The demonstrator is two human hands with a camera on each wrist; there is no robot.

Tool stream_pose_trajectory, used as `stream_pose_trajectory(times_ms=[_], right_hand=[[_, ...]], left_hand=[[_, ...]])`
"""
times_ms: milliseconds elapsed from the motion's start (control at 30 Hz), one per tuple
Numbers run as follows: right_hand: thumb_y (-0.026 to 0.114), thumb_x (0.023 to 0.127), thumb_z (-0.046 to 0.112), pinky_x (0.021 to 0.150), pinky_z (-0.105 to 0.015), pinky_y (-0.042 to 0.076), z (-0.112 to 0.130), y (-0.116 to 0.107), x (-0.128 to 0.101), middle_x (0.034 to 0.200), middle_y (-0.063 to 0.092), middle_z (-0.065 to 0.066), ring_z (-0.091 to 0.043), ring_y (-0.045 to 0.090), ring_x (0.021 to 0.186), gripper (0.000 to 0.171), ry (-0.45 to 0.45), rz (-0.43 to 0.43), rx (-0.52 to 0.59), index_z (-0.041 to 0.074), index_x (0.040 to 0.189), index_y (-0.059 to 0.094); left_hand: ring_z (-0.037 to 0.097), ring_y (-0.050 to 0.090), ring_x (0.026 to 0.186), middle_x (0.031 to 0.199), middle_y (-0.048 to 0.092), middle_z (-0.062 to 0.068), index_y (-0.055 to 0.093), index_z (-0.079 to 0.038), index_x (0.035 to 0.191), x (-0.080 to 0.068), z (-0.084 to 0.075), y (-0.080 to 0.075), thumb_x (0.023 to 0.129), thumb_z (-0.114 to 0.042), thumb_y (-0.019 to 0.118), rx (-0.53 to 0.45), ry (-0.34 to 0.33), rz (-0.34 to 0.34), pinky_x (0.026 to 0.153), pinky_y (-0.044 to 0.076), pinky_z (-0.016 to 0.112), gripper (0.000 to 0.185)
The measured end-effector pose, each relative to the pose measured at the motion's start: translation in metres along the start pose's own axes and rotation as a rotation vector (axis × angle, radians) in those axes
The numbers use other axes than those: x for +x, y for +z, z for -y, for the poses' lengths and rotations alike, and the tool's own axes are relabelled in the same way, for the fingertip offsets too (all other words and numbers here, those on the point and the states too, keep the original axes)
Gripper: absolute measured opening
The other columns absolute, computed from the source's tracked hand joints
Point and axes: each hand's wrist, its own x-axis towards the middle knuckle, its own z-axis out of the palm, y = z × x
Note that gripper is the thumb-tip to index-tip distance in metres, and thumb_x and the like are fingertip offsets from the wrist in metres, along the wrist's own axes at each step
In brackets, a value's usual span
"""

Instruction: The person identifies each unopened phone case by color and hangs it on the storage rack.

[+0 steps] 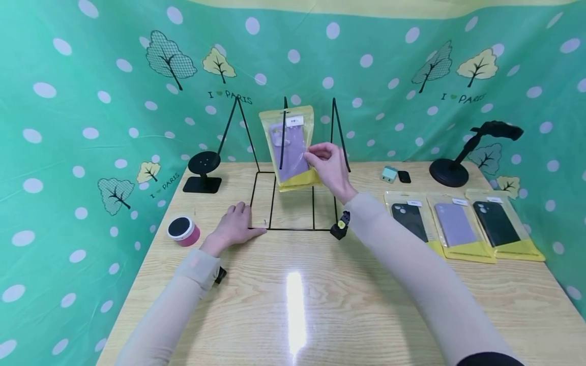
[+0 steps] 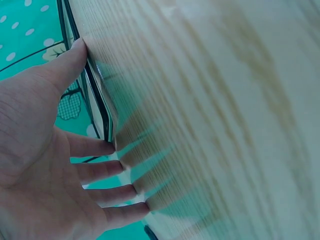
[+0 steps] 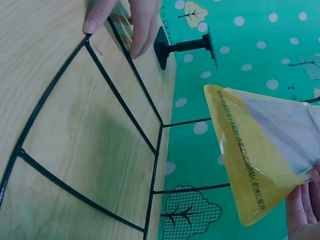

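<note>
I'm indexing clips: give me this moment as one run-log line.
left hand: touching black rack | right hand: pinching purple-case pouch at middle prong | three other pouches: on table, right

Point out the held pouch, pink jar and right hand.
Held pouch (image 1: 295,149), head view: middle of its front.
Pink jar (image 1: 181,229), head view: dark lid top.
Right hand (image 1: 331,169), head view: back of hand.

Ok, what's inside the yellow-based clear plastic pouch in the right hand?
Inside the yellow-based clear plastic pouch, a flat lilac phone case shows through. Anything behind the yellow base can't be seen, and the right hand covers part of one edge.
</note>
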Motion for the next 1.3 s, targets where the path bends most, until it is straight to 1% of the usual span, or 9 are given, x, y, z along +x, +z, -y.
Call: stream_pose_trajectory(times_ms=[133, 233, 367, 500, 733, 867, 1033, 1200, 1300], right_hand=[[0.075, 0.085, 0.016, 0.076, -0.028, 0.051, 0.003, 0.002, 0.007, 0.095, 0.069, -0.004, -0.014, 0.065, 0.088, 0.030, 0.051, -0.014, 0.012, 0.006, 0.110, 0.064], [0.075, 0.085, 0.014, 0.076, -0.028, 0.051, 0.005, 0.003, 0.012, 0.097, 0.069, -0.005, -0.015, 0.065, 0.089, 0.033, 0.077, -0.018, 0.037, 0.005, 0.114, 0.063], [0.075, 0.084, 0.012, 0.076, -0.025, 0.051, 0.006, 0.005, 0.018, 0.096, 0.069, -0.006, -0.014, 0.065, 0.088, 0.030, 0.066, -0.029, 0.004, 0.003, 0.111, 0.065], [0.075, 0.084, 0.013, 0.074, -0.024, 0.051, 0.005, 0.007, 0.021, 0.093, 0.069, -0.005, -0.012, 0.065, 0.085, 0.027, 0.061, -0.051, -0.066, 0.003, 0.108, 0.067], [0.075, 0.084, 0.015, 0.074, -0.024, 0.051, 0.000, 0.010, 0.024, 0.095, 0.069, -0.004, -0.012, 0.065, 0.086, 0.027, 0.114, -0.059, -0.082, 0.005, 0.109, 0.069], [0.075, 0.084, 0.015, 0.074, -0.024, 0.050, -0.004, 0.011, 0.026, 0.096, 0.069, -0.005, -0.012, 0.064, 0.087, 0.027, 0.087, -0.068, -0.095, 0.004, 0.108, 0.069], [0.075, 0.085, 0.016, 0.076, -0.024, 0.050, -0.010, 0.012, 0.028, 0.098, 0.069, -0.005, -0.012, 0.064, 0.089, 0.027, 0.056, -0.071, -0.116, 0.004, 0.108, 0.068], [0.074, 0.086, 0.018, 0.077, -0.022, 0.049, -0.012, 0.015, 0.030, 0.100, 0.067, -0.004, -0.012, 0.063, 0.091, 0.028, 0.079, -0.072, -0.154, 0.005, 0.110, 0.067], [0.074, 0.086, 0.019, 0.077, -0.022, 0.049, -0.014, 0.017, 0.030, 0.101, 0.067, -0.004, -0.012, 0.062, 0.092, 0.029, 0.100, -0.077, -0.156, 0.006, 0.111, 0.067]], left_hand=[[0.046, 0.039, 0.116, 0.135, 0.037, 0.028, 0.043, 0.011, 0.131, 0.001, 0.001, 0.001, 0.083, -0.060, 0.062, 0.001, 0.003, -0.004, 0.092, 0.038, 0.057, 0.088], [0.045, 0.040, 0.114, 0.134, 0.038, 0.027, 0.044, 0.010, 0.131, 0.001, 0.001, 0.002, 0.084, -0.061, 0.062, 0.010, 0.006, -0.005, 0.091, 0.038, 0.056, 0.087], [0.044, 0.041, 0.112, 0.131, 0.039, 0.027, 0.045, 0.010, 0.129, 0.001, 0.002, 0.004, 0.084, -0.061, 0.062, 0.021, 0.009, -0.004, 0.090, 0.039, 0.055, 0.085], [0.044, 0.041, 0.112, 0.132, 0.040, 0.027, 0.045, 0.010, 0.129, 0.001, 0.002, 0.002, 0.083, -0.061, 0.062, 0.018, 0.010, -0.001, 0.090, 0.038, 0.056, 0.086], [0.043, 0.042, 0.111, 0.131, 0.041, 0.026, 0.045, 0.009, 0.130, 0.000, 0.002, 0.002, 0.083, -0.061, 0.063, 0.015, 0.010, -0.016, 0.090, 0.039, 0.055, 0.086], [0.044, 0.041, 0.112, 0.132, 0.039, 0.027, 0.043, 0.010, 0.131, 0.000, 0.004, 0.005, 0.083, -0.061, 0.062, 0.023, 0.018, -0.017, 0.090, 0.039, 0.056, 0.088], [0.044, 0.041, 0.111, 0.131, 0.040, 0.027, 0.044, 0.010, 0.129, 0.000, 0.004, 0.005, 0.084, -0.060, 0.062, 0.021, 0.020, -0.019, 0.090, 0.039, 0.056, 0.086], [0.043, 0.041, 0.112, 0.131, 0.040, 0.027, 0.044, 0.010, 0.129, 0.000, 0.003, 0.004, 0.084, -0.060, 0.062, 0.018, 0.012, -0.014, 0.090, 0.039, 0.056, 0.085], [0.043, 0.041, 0.113, 0.133, 0.039, 0.027, 0.043, 0.010, 0.131, 0.000, 0.003, 0.005, 0.083, -0.061, 0.062, 0.016, 0.010, -0.009, 0.091, 0.038, 0.056, 0.087]])
